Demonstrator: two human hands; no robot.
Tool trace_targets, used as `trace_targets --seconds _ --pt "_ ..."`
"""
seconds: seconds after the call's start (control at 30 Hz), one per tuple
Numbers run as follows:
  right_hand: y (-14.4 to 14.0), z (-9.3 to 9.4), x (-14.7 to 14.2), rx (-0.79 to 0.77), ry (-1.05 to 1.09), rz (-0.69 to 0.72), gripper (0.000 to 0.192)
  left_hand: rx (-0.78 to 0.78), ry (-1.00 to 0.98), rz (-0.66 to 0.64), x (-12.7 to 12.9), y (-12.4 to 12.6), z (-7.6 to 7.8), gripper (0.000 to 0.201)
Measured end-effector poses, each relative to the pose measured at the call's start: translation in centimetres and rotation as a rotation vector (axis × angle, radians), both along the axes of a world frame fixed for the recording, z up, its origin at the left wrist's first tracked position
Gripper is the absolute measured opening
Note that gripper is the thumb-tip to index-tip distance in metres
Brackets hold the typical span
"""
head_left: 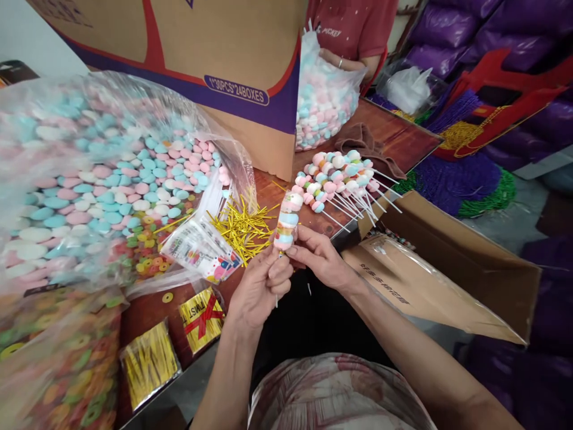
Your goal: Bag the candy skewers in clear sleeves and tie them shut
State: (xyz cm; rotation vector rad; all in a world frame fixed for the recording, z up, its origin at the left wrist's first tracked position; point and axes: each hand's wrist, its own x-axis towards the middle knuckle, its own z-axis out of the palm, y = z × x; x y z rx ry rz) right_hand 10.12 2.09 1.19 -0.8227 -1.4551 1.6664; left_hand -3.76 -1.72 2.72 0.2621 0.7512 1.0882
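Note:
Upright between my hands is a marshmallow skewer (287,221) in a clear wrapper, pink, white, blue and orange pieces on a white stick. My left hand (264,283) is closed around the stick below the sweets. The fingers of my right hand (320,254) pinch at the wrapper's lower end, where a bit of gold shows. Loose gold twist ties (246,230) lie just left of the skewer, beside a stack of printed clear bags (201,248). To the right, several finished-looking marshmallow skewers (338,176) are piled on the table with their sticks pointing outward.
A large open bag of marshmallows (102,185) covers the left, with gummy rings (152,254) by it. Packets of twist ties (150,361) lie at the table's front edge. A tall carton (179,54) stands behind; an open carton (470,257) sits right. Another person (353,30) holds a marshmallow bag.

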Motion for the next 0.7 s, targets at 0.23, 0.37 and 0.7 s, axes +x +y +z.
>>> trace_targets --seconds 0.23,0.37,0.7 --pt "-0.6 -0.5 -1.1 0.299 -0.375 -0.253 0.011 0.266 0.599 0.397 2.1 -0.4 -1.9 0.02" --pt "-0.3 -0.2 -0.8 -0.016 -0.235 -0.151 0.006 0.35 0.656 0.347 2.2 -0.4 -2.5 0.02" --pt "-1.8 -1.2 0.0 0.371 -0.279 -0.371 0.019 -0.055 0.002 0.21 1.3 1.1 -2.2 0.021"
